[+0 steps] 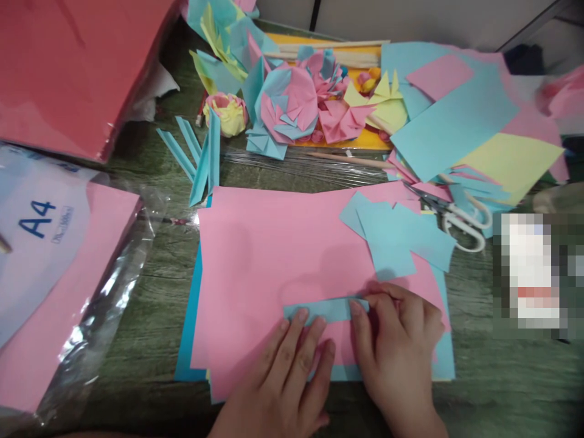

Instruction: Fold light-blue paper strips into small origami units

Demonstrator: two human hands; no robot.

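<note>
Head view: my right hand (399, 347) is pinching one end of a blue strip (333, 311) lying on the pink paper (269, 249); my left hand (283, 377) just presses flat, no grip. If that pressure slips or the paper slides, the strip could crease crooked imo.

Paper stack (255, 243): lies on the worktop (506, 383), front middle.
Folded strip (335, 310): on the stack's front part, between left hand (283, 371) and right hand (401, 334).
Cut pieces (395, 237): on the stack, right back part.
Scissors (451, 213): near the stack's right back corner.
Paper flowers (289, 103): behind the stack.
Loose sheets (456, 125): to the right of the flowers.
Paper packs (98, 243): at the left, one behind another.
</note>
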